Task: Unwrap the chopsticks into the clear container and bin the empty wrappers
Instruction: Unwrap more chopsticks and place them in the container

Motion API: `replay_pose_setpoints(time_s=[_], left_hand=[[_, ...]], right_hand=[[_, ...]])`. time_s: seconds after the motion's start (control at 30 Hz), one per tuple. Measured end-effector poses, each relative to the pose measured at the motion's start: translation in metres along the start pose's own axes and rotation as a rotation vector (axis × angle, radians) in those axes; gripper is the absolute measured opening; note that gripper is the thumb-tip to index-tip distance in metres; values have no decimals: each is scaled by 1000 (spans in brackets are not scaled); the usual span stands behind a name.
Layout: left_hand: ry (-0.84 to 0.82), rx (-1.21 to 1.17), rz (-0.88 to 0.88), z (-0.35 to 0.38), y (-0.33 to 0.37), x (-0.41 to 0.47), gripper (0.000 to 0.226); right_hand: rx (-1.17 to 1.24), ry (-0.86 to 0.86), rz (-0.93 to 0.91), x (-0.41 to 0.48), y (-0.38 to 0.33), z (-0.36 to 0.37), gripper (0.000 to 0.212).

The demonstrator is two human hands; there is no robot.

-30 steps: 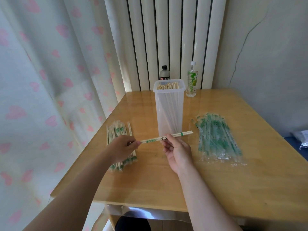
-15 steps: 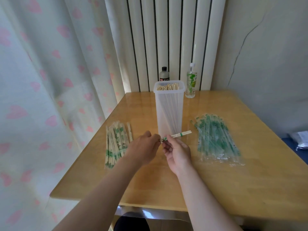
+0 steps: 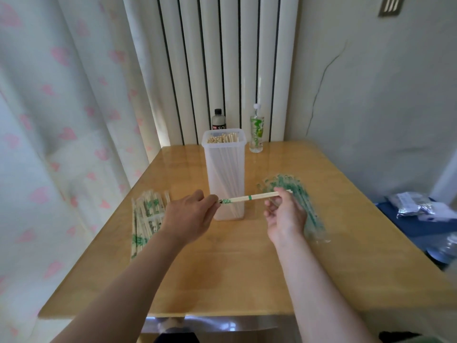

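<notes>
Wooden table (image 3: 247, 268), clear container (image 3: 223, 174) at twelve o'clock; left hand (image 3: 188, 219) and right hand (image 3: 284, 214) each pinch one end of a chopstick pair (image 3: 258, 196), seemingly to strip its wrapper (image 3: 226, 201).

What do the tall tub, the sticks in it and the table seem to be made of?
Tall tub: probably plastic, frosted and translucent, since the sticks show dimly through its walls.
Sticks in it: pale, matte wood or bamboo with bare cut ends; which one is unclear.
Table: wood or veneer under a glossy coat; it shows faint grain and bright reflections.
</notes>
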State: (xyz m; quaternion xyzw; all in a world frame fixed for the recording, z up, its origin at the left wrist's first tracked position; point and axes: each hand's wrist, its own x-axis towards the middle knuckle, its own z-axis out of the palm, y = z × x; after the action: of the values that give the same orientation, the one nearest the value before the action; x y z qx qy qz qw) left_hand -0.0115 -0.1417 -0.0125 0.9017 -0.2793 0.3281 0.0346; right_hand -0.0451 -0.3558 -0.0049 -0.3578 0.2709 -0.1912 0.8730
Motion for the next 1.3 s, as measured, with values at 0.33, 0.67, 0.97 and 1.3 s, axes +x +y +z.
replay_pose_setpoints(time_s=[0.33, 0.67, 0.97, 1.3], left_hand=[[1, 1, -126, -3, 1, -2, 40], [163, -571, -588, -41, 17, 31, 30], [410, -884, -719, -60, 16, 59, 40], [398, -929, -759, -54, 10, 59, 29]], right_hand=[[-8, -133, -126, 4, -27, -6, 13], [-76, -176, -341, 8, -84, 6, 12], [-104, -247, -470, -9, -130, 43, 10], [-484, -379, -777, -20, -140, 129, 14]])
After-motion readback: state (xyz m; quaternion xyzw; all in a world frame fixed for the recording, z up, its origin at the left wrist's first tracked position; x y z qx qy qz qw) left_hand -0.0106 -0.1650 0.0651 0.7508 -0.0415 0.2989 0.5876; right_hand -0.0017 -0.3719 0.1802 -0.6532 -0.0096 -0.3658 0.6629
